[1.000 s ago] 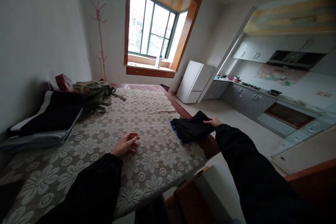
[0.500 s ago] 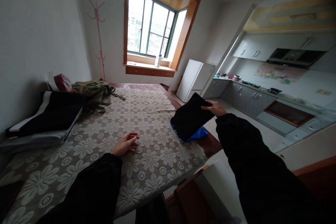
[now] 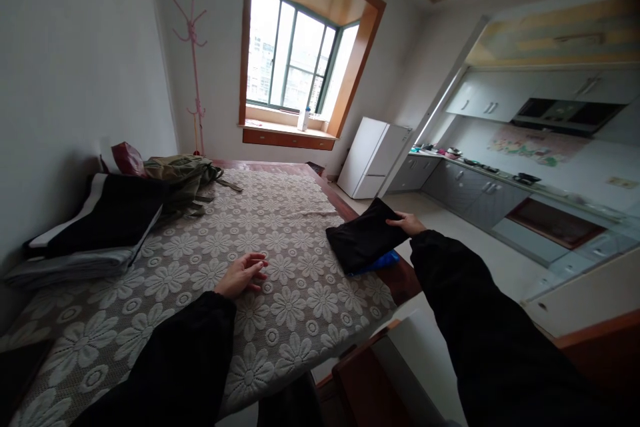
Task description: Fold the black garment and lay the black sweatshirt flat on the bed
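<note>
My right hand point(image 3: 406, 223) pinches the far right edge of a folded black cloth point(image 3: 367, 233), likely a garment though its kind is unclear. The cloth lies over a shiny blue item point(image 3: 383, 261) at the table's right edge, and only a strip of the blue shows. My left hand point(image 3: 243, 275) rests on or just above the flowered tablecloth point(image 3: 290, 303), fingers apart and slightly curled, holding nothing. Folded clothes, black with a white stripe point(image 3: 107, 213) over grey ones point(image 3: 75, 263), are stacked at the left.
An olive-green bag point(image 3: 185, 177) and a dark red item point(image 3: 129, 159) lie at the back left against the wall. An open drawer or cabinet point(image 3: 367, 373) sits below the table's front edge. A white fridge point(image 3: 364, 157) and a pink coat stand point(image 3: 195, 73) stand beyond.
My right hand has lowered the black cloth, which now covers more of the blue item. My left hand has barely moved. The view has tilted slightly.
</note>
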`<state>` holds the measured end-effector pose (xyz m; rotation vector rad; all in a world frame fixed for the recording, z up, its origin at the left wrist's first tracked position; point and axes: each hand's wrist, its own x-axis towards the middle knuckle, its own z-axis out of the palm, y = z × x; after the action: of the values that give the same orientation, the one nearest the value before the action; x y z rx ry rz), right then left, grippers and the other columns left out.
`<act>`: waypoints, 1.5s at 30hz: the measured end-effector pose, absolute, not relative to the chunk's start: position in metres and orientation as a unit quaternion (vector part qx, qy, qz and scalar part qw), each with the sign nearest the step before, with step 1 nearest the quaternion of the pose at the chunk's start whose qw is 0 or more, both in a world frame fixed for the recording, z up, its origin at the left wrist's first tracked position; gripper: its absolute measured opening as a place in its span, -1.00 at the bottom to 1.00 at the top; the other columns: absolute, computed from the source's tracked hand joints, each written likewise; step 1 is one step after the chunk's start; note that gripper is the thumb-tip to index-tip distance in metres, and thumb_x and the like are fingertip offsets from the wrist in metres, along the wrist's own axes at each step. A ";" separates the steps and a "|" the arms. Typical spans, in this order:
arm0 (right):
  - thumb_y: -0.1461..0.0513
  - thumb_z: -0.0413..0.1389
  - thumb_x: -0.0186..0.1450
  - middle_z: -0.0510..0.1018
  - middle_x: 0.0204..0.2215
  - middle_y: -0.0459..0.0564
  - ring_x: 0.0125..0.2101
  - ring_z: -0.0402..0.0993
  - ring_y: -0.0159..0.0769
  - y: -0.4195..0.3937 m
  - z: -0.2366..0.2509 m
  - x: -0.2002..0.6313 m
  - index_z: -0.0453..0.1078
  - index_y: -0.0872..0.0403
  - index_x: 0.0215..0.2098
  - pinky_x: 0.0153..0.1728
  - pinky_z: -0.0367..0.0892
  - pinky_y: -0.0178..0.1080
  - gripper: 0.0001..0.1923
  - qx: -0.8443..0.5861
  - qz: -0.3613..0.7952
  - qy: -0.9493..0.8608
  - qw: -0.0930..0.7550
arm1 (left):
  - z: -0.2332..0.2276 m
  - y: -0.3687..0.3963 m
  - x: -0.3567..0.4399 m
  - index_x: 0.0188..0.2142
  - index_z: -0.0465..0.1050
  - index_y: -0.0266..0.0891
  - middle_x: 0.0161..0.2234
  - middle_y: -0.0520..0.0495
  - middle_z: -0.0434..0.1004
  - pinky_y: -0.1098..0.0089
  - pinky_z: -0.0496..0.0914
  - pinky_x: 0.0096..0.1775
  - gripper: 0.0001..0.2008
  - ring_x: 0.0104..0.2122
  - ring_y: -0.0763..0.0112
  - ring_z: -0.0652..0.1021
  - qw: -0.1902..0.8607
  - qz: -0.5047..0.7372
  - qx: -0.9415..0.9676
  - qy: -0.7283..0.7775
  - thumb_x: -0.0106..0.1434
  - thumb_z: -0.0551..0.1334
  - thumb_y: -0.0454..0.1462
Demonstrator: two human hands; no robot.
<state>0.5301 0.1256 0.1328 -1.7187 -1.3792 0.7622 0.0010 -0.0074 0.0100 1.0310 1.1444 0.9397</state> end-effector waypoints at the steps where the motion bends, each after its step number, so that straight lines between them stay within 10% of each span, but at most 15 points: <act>1: 0.18 0.50 -0.01 0.70 -0.46 0.01 -0.43 0.65 -0.14 0.126 0.127 0.534 0.64 0.09 -0.22 -0.28 0.61 -0.18 -0.62 -0.682 0.302 -0.538 0.391 | 0.010 -0.007 0.001 -0.03 0.45 -0.20 0.05 -0.28 0.58 0.38 0.54 -0.42 -0.51 -0.24 0.26 0.65 0.620 0.409 0.448 0.498 0.13 0.43 -0.02; 29: 0.03 0.37 0.13 0.70 -0.40 0.09 -0.25 0.65 -0.01 0.108 0.043 0.570 0.62 0.13 -0.19 -0.12 0.53 -0.10 -0.61 -0.730 0.204 -0.576 0.308 | 0.009 -0.006 0.001 -0.03 0.46 -0.19 0.07 -0.29 0.57 0.40 0.55 -0.44 -0.52 -0.22 0.22 0.66 0.621 0.406 0.442 0.504 0.13 0.43 -0.05; 38: 0.17 0.13 0.28 0.45 0.22 0.27 0.24 0.34 0.12 0.111 0.058 0.545 0.34 0.12 0.28 0.30 0.17 0.15 -0.39 -0.706 0.032 -0.656 0.265 | 0.010 -0.007 0.001 -0.02 0.45 -0.19 0.08 -0.30 0.57 0.38 0.55 -0.42 -0.50 -0.22 0.22 0.66 0.616 0.407 0.447 0.504 0.12 0.43 -0.04; 45: 0.12 -0.06 0.44 0.28 0.39 -0.07 0.39 0.11 -0.20 0.137 0.035 0.442 0.23 -0.06 0.39 0.40 0.01 -0.11 -0.44 -0.577 0.014 -0.799 0.171 | 0.011 -0.008 0.001 -0.03 0.46 -0.19 0.08 -0.30 0.57 0.37 0.56 -0.43 -0.49 -0.21 0.21 0.66 0.615 0.404 0.454 0.502 0.11 0.44 -0.02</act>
<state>0.4417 0.1374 0.0352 -1.6380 -2.2672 0.0398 0.0007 -0.0081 0.0109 1.0458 1.1575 0.9320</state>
